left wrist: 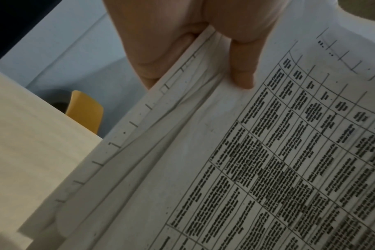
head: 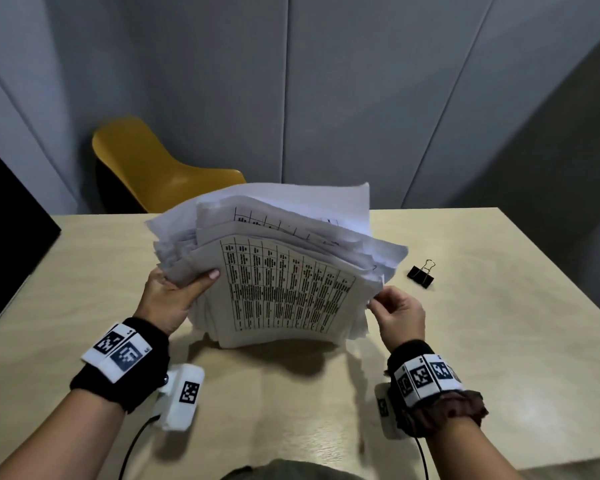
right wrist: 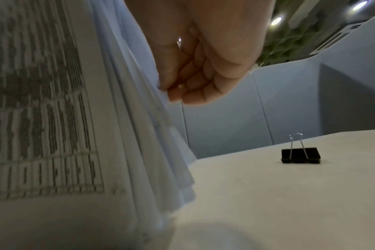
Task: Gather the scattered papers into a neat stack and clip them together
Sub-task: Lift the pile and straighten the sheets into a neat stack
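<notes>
An uneven pile of white papers (head: pixel 284 282) (left wrist: pixel 246 160) (right wrist: pixel 54 118) stands tilted on its lower edge on the table, printed tables on the front sheet, upper sheets fanned out. My left hand (head: pixel 174 292) (left wrist: pixel 193 42) grips its left edge, thumb on the front sheet. At the right edge, my right hand (head: pixel 395 313) (right wrist: pixel 195 67) has its fingers curled and its fingertips touch the sheet edges. A black binder clip (head: pixel 421 274) (right wrist: pixel 300 155) lies on the table to the right of the pile, apart from both hands.
The light wooden table (head: pixel 465 341) reaches to the far edge behind the pile. A yellow chair (head: pixel 153 168) stands beyond the far left side. A black panel (head: pixel 7 230) is at the left, grey wall panels behind.
</notes>
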Motion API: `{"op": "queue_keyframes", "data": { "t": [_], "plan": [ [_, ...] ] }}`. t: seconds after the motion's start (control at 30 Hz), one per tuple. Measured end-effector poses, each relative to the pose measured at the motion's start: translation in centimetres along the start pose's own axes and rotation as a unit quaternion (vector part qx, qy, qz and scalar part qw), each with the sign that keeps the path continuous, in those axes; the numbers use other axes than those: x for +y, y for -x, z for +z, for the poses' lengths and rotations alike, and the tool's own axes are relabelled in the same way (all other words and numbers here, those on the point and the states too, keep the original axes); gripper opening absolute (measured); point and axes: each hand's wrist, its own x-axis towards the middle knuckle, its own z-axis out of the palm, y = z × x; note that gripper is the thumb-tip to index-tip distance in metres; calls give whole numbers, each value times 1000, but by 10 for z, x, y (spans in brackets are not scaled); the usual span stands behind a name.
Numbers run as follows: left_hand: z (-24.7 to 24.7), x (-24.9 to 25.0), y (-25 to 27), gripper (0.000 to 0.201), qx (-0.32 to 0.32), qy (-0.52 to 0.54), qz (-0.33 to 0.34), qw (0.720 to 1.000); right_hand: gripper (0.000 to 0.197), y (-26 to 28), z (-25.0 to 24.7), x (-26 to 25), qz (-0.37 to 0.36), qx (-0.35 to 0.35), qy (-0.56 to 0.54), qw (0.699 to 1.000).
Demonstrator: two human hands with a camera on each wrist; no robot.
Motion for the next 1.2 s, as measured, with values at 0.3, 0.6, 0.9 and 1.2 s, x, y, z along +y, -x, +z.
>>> {"op": "queue_keyframes", "data": {
  "t": [0.3, 0.6, 0.9, 1.2],
  "plan": [
    [4, 6, -3, 57, -7, 10, -21, 1000, 16, 0, 11, 3, 38, -96, 121, 987],
    [0, 5, -7, 57, -36, 29, -48, 998, 129, -27, -4, -65, -37, -270, -122, 955],
    [1, 8, 2, 18, -37, 33, -33, 998, 42, -25, 2, -82, -14, -305, -79, 949],
    [7, 6, 25, 34, 4, -44, -15, 999, 43, 11, 1, -77, -56, -207, -130, 968]
  ]
}}
